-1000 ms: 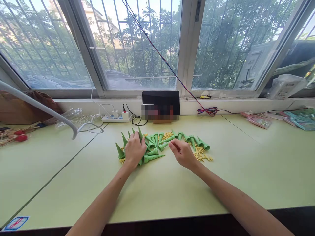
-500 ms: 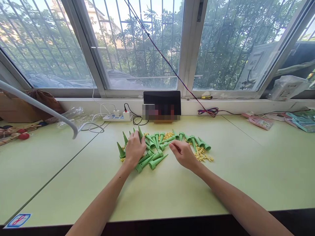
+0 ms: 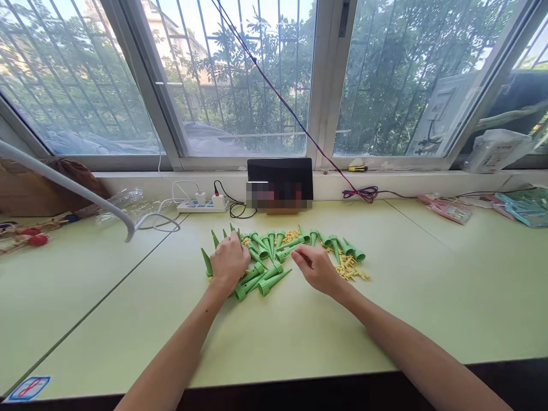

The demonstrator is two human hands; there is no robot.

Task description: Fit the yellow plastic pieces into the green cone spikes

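Note:
Several green cones lie in a loose pile on the pale table, among them a cone (image 3: 274,282) at the front. My left hand (image 3: 230,260) is over the left part of the pile, fingers curled down around an upright green cone beside other standing cones (image 3: 206,262). To the right, my right hand (image 3: 314,265) is closed in a pinch, next to a lying green cone; what its fingertips hold, if anything, is too small to make out. Small yellow pieces (image 3: 351,268) are scattered right of it, and more yellow pieces (image 3: 291,235) lie behind the cones.
A dark-screened tablet (image 3: 280,184) stands behind the pile. At its left are a power strip (image 3: 203,206) and a white cable. A white curved tube (image 3: 68,185) reaches in from the left. Plastic packets (image 3: 445,209) lie at the far right, a yellow cutter (image 3: 357,168) on the sill.
My left hand has shifted slightly left and lower over the standing cones. My right hand keeps its pinch in nearly the same place. The view has moved a little.

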